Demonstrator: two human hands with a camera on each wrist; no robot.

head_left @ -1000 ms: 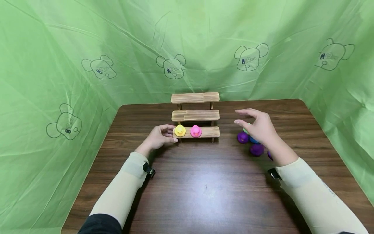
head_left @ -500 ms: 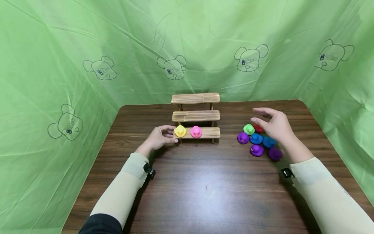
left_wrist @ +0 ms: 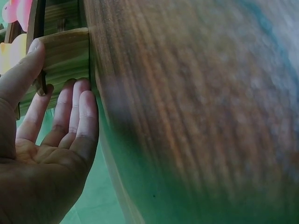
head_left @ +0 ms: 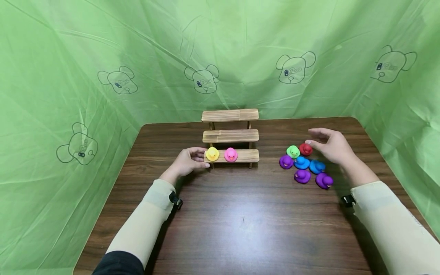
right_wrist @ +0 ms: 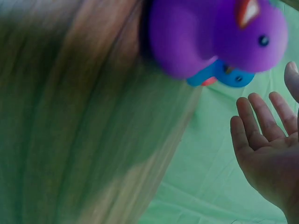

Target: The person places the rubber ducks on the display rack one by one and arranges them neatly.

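A three-tier wooden display stand (head_left: 230, 136) stands at the back of the table. My left hand (head_left: 187, 162) holds the left end of its lowest shelf, thumb in front and fingers behind; the left wrist view shows the thumb against the wood. On that shelf sit a yellow rubber duck (head_left: 212, 154) and a pink rubber duck (head_left: 231, 154). At the right, my right hand (head_left: 333, 147) hovers beside a red rubber duck (head_left: 305, 149), fingers loosely bent with nothing in them. Whether the thumb touches that duck, I cannot tell.
Around the red duck lie a green duck (head_left: 293, 152), two blue ducks (head_left: 301, 163) and several purple ducks (head_left: 302, 176). They rest on the dark wooden table (head_left: 220, 214). A green cloth (head_left: 247, 57) with bear drawings hangs behind and at both sides.
My right hand has moved right, from above the group of ducks to the right side of the red one, uncovering the ducks. The left hand stays at the stand.
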